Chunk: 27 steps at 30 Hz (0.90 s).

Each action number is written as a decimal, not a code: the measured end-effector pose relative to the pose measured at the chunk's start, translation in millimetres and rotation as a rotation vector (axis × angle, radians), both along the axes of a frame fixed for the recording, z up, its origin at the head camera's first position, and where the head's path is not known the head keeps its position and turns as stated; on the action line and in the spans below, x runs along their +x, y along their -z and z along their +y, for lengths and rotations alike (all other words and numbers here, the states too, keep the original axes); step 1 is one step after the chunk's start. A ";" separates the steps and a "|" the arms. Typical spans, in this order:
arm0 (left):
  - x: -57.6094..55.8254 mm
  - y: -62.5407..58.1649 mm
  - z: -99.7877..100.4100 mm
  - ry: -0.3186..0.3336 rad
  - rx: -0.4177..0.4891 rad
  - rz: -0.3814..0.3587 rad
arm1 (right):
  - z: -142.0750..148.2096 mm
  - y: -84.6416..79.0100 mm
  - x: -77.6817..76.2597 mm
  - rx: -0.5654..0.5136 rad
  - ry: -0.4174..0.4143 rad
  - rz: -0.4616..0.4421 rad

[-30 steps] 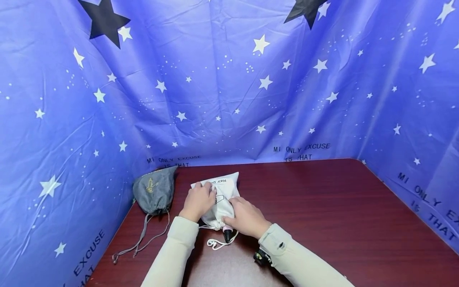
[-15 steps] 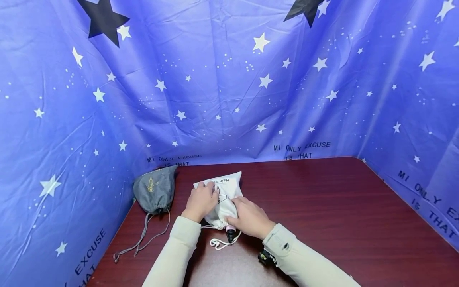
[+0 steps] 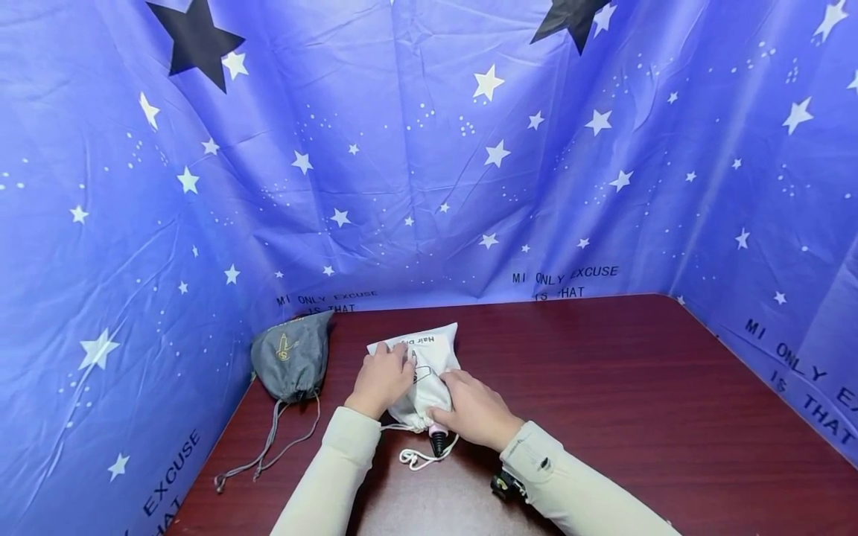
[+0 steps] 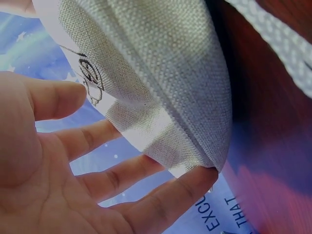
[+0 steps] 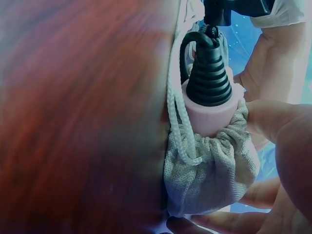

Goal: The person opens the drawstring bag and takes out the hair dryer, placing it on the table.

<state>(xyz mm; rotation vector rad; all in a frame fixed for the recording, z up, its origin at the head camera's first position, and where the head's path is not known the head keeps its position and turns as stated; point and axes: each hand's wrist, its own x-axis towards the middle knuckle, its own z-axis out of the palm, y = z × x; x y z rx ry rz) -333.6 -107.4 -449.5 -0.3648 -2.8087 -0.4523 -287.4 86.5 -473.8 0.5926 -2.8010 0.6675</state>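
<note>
In the head view a white drawstring bag (image 3: 429, 380), printed with "Hair" and an outline drawing, lies on the table between both hands. A pink handle end with a black ribbed cord sleeve (image 5: 209, 80) pokes out of its gathered mouth; the rest inside is hidden. My left hand (image 3: 385, 378) rests on the bag's left side, its fingers (image 4: 122, 178) spread and fairly straight against the cloth. My right hand (image 3: 479, 408) grips the mouth end from the right, thumb on top near the pink end and fingers down the side.
A grey drawstring bag (image 3: 291, 357) with a gold print stands at the table's left back, its grey cords (image 3: 268, 447) trailing forward. A white cord (image 3: 418, 460) loops before the white bag. Blue star-patterned curtain (image 3: 415, 149) surrounds the dark red table (image 3: 603, 387).
The white bag and both hands have shifted slightly to the right. The hold of each hand looks the same, and the grey bag stays in place.
</note>
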 end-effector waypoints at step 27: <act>5.6 6.8 13.4 0.019 -0.034 0.027 | 17.8 0.7 9.3 0.014 0.027 0.029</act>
